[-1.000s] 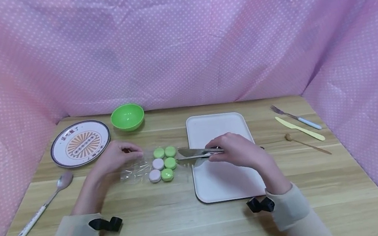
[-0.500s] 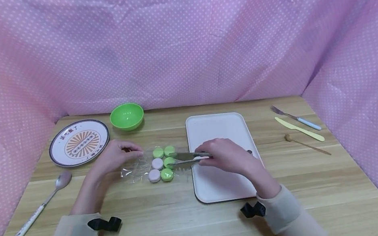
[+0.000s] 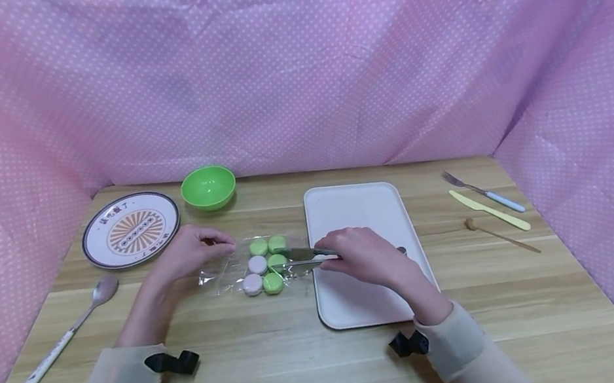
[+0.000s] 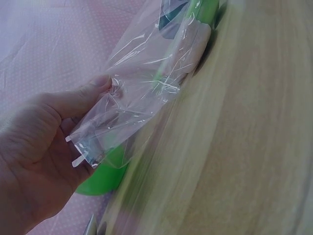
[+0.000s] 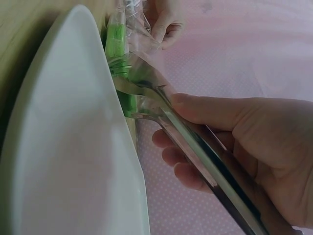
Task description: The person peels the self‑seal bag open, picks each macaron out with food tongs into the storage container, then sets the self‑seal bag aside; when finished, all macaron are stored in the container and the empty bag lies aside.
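Several green macarons (image 3: pixel 273 282) and two lilac macarons (image 3: pixel 257 265) lie in two columns in a clear plastic bag (image 4: pixel 142 68) on the table. At the bag's left end, my left hand (image 3: pixel 188 252) pinches the film between thumb and fingers. My right hand (image 3: pixel 364 252) grips metal tongs (image 5: pixel 195 152), thumb on one arm and fingers on the other. Their toothed ends are spread and reach left over the tray's edge to the green macaron (image 3: pixel 277 261) in the middle of the right column. That macaron is partly hidden by the tongs.
Beneath my right hand lies a white tray (image 3: pixel 351 205). A patterned plate (image 3: pixel 131 231), a green bowl (image 3: pixel 208 188) and a spoon (image 3: pixel 82 321) are on the left. At the right lie a fork (image 3: pixel 482 192), a yellow knife (image 3: pixel 488 210) and a wooden stick (image 3: pixel 501 235).
My right hand has moved left with the tongs, and their ends have gone from the macarons' right side to over the middle green one. My left hand has stayed in place.
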{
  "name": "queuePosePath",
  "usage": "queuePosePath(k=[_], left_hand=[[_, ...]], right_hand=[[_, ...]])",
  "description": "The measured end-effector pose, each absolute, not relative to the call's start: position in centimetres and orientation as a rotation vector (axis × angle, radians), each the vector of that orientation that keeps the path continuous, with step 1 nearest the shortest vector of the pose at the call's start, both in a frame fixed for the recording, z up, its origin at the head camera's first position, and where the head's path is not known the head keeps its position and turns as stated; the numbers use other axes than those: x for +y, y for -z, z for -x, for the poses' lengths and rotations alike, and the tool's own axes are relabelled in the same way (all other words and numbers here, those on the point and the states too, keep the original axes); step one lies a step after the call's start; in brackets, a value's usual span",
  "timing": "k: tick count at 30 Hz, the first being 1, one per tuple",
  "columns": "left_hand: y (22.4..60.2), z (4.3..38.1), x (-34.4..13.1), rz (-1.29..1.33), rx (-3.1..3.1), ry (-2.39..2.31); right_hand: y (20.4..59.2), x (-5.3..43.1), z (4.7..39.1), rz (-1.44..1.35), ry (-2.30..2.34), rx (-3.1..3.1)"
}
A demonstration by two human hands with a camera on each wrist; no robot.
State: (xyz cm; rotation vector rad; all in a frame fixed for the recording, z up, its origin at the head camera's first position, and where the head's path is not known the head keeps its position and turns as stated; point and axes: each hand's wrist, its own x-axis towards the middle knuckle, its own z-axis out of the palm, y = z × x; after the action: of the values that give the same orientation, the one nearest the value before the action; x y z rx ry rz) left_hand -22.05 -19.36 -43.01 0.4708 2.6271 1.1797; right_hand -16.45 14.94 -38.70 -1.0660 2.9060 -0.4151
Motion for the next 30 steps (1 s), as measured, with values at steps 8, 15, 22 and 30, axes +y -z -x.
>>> queuePosePath(k=[8,15,22,30], left_hand=[[43.0,22.1,-19.3,-0.457,2.614,-1.192],[43.2,22.1,-19.3,-0.501,2.641,-1.166],[43.1,22.1,-19.4,-0.488,2.640,-1.157],[43.0,22.0,-19.5,-0.465,2.613,-1.183]], right_hand=[[38.7,14.9,16.5,1.090,0.409,2.923],[38.7,15.1,16.6,1.093,0.430,2.895],[38.3,15.7,16.8,1.062,0.449,2.871],[37.4,17.4,17.2,0.989,0.514,2.854]])
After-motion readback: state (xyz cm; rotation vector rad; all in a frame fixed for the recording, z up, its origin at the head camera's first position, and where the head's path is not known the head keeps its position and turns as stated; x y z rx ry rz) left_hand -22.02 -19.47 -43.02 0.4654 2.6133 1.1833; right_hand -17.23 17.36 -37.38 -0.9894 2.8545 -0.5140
